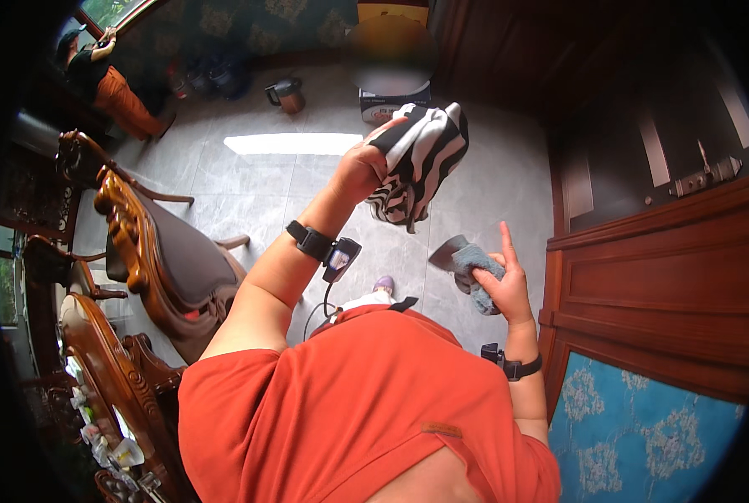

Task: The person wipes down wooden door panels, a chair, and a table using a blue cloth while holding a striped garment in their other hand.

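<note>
Raised in front of me, my left hand [363, 168] grips a black-and-white striped cloth [426, 141] that hangs bunched from the fingers. My right hand [505, 284], lower and to the right, holds a crumpled grey-blue cloth [477, 276] with the index finger pointing away from it. A flat dark piece [449, 253] sticks out at that cloth's left end; I cannot tell whether it is part of the cloth. The two hands are apart, over the grey tiled floor [324, 217].
Carved wooden chairs [186, 242] and a wooden table edge [120, 377] stand at left. A jug-like appliance [286, 95] and a printed box [374, 107] are on the floor ahead. Wood panelling [657, 270] runs along the right. Another person [107, 85] stands by a window.
</note>
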Demonstrator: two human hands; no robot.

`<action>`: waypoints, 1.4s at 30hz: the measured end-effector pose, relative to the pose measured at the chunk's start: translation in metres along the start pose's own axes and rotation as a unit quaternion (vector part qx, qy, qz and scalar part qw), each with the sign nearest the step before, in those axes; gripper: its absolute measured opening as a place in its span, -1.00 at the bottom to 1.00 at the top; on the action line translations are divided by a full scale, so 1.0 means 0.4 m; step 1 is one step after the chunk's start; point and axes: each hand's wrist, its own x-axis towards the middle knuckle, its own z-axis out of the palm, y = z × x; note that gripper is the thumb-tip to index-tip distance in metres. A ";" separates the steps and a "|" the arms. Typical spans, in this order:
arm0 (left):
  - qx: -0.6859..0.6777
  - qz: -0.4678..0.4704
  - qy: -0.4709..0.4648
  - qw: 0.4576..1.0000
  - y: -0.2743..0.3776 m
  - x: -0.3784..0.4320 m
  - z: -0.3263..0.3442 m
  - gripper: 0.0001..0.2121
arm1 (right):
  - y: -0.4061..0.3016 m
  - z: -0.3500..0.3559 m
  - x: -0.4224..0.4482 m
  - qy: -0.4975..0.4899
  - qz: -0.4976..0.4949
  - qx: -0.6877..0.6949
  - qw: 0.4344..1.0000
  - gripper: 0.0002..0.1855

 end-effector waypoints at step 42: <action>0.621 0.027 -0.082 0.779 0.029 0.677 -0.237 -0.19 | -0.128 -0.220 1.068 -0.367 -0.036 0.384 0.847 -0.49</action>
